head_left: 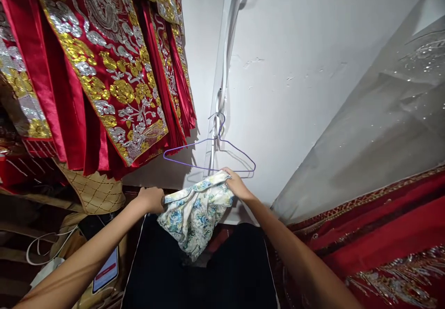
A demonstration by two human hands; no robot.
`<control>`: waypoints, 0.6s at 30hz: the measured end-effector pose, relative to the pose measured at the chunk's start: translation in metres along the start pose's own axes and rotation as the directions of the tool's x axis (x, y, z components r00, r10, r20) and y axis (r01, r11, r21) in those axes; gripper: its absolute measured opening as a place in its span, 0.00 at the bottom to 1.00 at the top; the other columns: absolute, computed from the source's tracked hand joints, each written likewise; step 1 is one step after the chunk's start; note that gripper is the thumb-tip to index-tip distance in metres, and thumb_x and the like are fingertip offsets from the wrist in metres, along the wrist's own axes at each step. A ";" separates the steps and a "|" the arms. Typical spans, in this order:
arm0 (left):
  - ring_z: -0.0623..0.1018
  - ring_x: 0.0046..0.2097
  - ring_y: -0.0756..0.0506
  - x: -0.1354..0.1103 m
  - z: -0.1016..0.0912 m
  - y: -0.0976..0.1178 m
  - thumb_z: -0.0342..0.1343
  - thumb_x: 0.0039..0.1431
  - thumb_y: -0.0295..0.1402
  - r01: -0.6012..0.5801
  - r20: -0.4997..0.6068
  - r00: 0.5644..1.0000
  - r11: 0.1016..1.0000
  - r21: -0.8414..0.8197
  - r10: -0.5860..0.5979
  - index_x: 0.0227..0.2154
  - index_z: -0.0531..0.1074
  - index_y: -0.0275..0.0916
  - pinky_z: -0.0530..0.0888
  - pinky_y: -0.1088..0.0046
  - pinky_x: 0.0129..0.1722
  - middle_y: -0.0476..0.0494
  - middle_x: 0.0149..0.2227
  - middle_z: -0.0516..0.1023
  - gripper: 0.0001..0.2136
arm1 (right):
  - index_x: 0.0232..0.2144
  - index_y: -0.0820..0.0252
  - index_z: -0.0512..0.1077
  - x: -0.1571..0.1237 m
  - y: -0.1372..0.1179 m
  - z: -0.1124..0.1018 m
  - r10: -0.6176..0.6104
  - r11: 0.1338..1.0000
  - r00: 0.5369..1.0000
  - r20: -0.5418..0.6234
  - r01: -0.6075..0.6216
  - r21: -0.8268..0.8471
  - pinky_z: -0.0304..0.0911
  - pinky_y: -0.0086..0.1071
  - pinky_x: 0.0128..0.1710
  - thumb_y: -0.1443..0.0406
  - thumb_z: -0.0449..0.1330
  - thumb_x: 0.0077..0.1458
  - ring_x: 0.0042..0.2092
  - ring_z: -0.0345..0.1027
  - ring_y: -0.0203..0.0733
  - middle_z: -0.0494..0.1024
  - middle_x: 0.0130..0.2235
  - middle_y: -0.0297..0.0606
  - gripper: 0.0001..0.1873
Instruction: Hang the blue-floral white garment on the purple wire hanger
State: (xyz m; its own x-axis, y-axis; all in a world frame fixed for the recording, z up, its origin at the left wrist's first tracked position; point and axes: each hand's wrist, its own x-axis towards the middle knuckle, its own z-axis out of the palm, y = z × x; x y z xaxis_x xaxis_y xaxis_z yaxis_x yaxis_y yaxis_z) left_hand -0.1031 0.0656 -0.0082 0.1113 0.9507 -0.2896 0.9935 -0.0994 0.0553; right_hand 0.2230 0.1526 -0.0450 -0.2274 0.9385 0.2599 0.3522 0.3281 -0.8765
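Nearest first on my feed: dark trousers [156,269] at the near edge, phone [107,272] lying near left, screen lit. Past them, the white-and-blue floral garment [200,221] hangs between the hands above the lap, folds drooping and bunched. Left hand [152,200] is fisted on the left end of its band [195,188]; right hand [236,184] clamps the right end, grip partly hidden. My guess: light, soft, limp, not fragile, barely slippery, quick to crease. I'd hold it by the band, one end per hand, pulled taut; the loose folds offer nothing firm. Just beyond, purple wire hanger [219,138] on a white strap [225,54], against the wall [285,114]; red sequined costume [121,68] far left.
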 end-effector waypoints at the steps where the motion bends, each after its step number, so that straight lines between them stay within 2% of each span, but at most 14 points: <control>1: 0.79 0.43 0.32 0.005 0.005 -0.002 0.60 0.47 0.34 0.032 -0.035 0.999 0.999 0.003 -0.032 0.26 0.77 0.40 0.70 0.54 0.45 0.35 0.36 0.82 0.05 | 0.33 0.57 0.70 -0.004 0.006 0.002 -0.020 0.999 1.000 0.002 0.020 -0.025 0.62 0.32 0.36 0.66 0.50 0.46 0.36 0.67 0.43 0.75 0.32 0.36 0.12; 3: 0.78 0.47 0.32 0.009 0.009 -0.004 0.56 0.50 0.30 0.025 -0.207 0.978 1.000 -0.001 -0.025 0.30 0.78 0.40 0.69 0.52 0.49 0.34 0.38 0.81 0.07 | 0.27 0.57 0.68 -0.017 0.012 -0.002 -0.073 0.993 0.997 -0.019 0.071 -0.090 0.60 0.31 0.35 0.67 0.50 0.45 0.34 0.65 0.42 0.72 0.28 0.35 0.08; 4: 0.76 0.51 0.33 0.009 0.007 -0.004 0.54 0.52 0.29 -0.005 -0.314 0.949 1.000 0.000 0.005 0.31 0.78 0.40 0.69 0.51 0.50 0.34 0.40 0.81 0.08 | 0.27 0.57 0.67 -0.023 0.013 -0.008 -0.093 0.988 0.995 -0.023 0.089 -0.124 0.59 0.31 0.34 0.67 0.50 0.45 0.34 0.64 0.42 0.71 0.27 0.34 0.07; 6: 0.72 0.56 0.33 0.005 -0.002 -0.002 0.52 0.53 0.28 -0.084 -0.503 0.861 0.996 0.013 0.079 0.34 0.78 0.41 0.69 0.52 0.52 0.35 0.46 0.79 0.09 | 0.26 0.58 0.67 -0.033 0.010 -0.025 -0.105 0.977 0.994 -0.030 0.097 -0.190 0.57 0.30 0.32 0.68 0.49 0.44 0.32 0.62 0.40 0.69 0.26 0.33 0.07; 9: 0.68 0.59 0.33 -0.005 -0.023 0.005 0.53 0.56 0.32 -0.203 -0.650 0.744 0.979 0.005 0.157 0.34 0.76 0.40 0.70 0.52 0.53 0.36 0.51 0.77 0.08 | 0.25 0.58 0.66 -0.038 0.004 -0.052 -0.090 0.957 0.993 -0.071 0.067 -0.281 0.53 0.29 0.30 0.68 0.50 0.42 0.30 0.60 0.38 0.67 0.24 0.31 0.06; 11: 0.68 0.59 0.33 -0.010 -0.036 0.010 0.53 0.57 0.35 -0.287 -0.715 0.671 0.958 -0.009 0.194 0.32 0.74 0.39 0.69 0.51 0.56 0.35 0.52 0.75 0.07 | 0.23 0.58 0.65 -0.038 0.000 -0.060 -0.080 0.955 0.992 -0.095 0.049 -0.293 0.52 0.28 0.29 0.68 0.50 0.41 0.29 0.59 0.38 0.66 0.23 0.31 0.05; 14: 0.65 0.62 0.34 -0.012 -0.049 0.020 0.52 0.60 0.35 -0.425 -0.819 0.537 0.903 -0.056 0.202 0.32 0.71 0.39 0.65 0.51 0.61 0.36 0.54 0.74 0.07 | 0.23 0.59 0.66 -0.045 -0.003 -0.047 -0.067 0.982 0.993 -0.095 0.049 -0.182 0.52 0.28 0.28 0.68 0.50 0.41 0.29 0.59 0.38 0.67 0.23 0.32 0.05; 16: 0.63 0.64 0.36 -0.008 -0.057 0.030 0.50 0.62 0.34 -0.504 -0.873 0.455 0.859 -0.091 0.174 0.35 0.71 0.39 0.63 0.51 0.63 0.37 0.58 0.71 0.07 | 0.25 0.59 0.67 -0.055 -0.006 -0.022 -0.061 0.997 0.995 -0.084 0.057 -0.057 0.55 0.29 0.28 0.67 0.50 0.42 0.30 0.60 0.39 0.69 0.25 0.33 0.06; 18: 0.62 0.65 0.37 0.002 -0.065 0.041 0.48 0.63 0.33 -0.548 -0.901 0.410 0.828 -0.121 0.140 0.41 0.71 0.40 0.62 0.52 0.63 0.37 0.61 0.68 0.08 | 0.28 0.59 0.68 -0.066 -0.009 0.010 -0.049 0.999 0.995 -0.087 0.051 0.018 0.58 0.29 0.31 0.67 0.50 0.44 0.33 0.62 0.41 0.71 0.28 0.35 0.08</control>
State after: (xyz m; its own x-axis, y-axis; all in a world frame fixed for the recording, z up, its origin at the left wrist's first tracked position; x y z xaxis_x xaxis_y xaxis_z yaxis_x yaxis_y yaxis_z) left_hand -0.0638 0.0827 0.0560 0.1634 0.6406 0.7503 0.7585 -0.5679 0.3197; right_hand 0.2253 0.0865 -0.0581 -0.1649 0.9271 0.3365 0.3237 0.3732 -0.8695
